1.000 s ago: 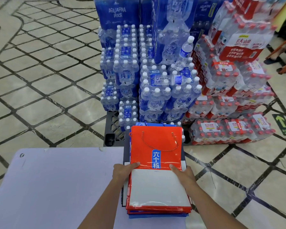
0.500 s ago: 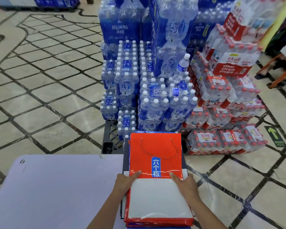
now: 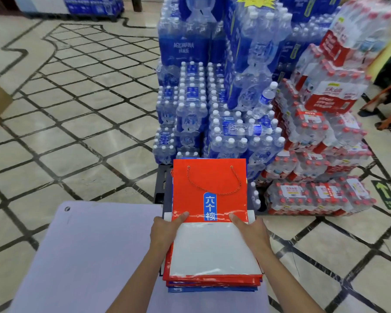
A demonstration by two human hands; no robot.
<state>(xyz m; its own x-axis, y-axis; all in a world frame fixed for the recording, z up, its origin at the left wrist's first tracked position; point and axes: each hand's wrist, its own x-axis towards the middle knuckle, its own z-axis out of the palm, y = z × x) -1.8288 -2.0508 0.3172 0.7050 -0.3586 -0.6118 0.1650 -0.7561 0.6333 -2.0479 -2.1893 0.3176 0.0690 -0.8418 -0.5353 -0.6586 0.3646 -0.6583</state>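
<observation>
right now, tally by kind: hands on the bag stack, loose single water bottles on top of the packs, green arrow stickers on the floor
hands gripping the stack of gift bags: 2 (left hand, right hand)
loose water bottles: 2 (leaning bottle, lying bottle)
green floor arrow: 1
total: 5

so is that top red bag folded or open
Folded flat: the red gift bag lies thin atop the bag stack, rope handle flat on its face.
</observation>
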